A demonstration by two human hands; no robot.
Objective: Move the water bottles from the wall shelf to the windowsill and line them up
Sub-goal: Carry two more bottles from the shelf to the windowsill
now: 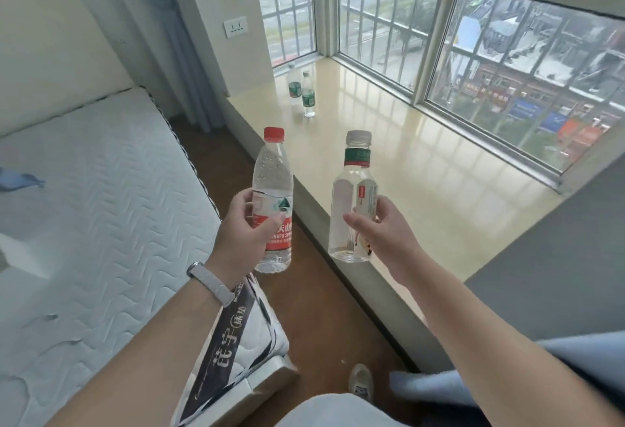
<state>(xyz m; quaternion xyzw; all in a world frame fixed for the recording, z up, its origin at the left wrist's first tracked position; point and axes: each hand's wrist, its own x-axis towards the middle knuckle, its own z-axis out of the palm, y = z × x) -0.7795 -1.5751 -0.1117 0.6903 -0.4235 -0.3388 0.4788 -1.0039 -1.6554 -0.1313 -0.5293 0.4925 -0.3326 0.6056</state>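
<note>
My left hand [245, 225] grips a clear water bottle with a red cap and red label [273, 173], held upright above the floor gap beside the windowsill. My right hand [382, 228] holds a second clear bottle with a white cap and a green neck band [353, 190], upright over the near edge of the cream windowsill [422, 169]. Two small bottles with green labels [308, 95] [293, 85] stand close together at the sill's far left corner. The wall shelf is out of view.
A bare white mattress [101, 196] fills the left, with a narrow strip of brown floor [324, 308] between it and the sill. Barred windows [473, 54] run along the sill's far side. A grey wall [558, 240] closes the sill's right end. My shoe [361, 381] shows below.
</note>
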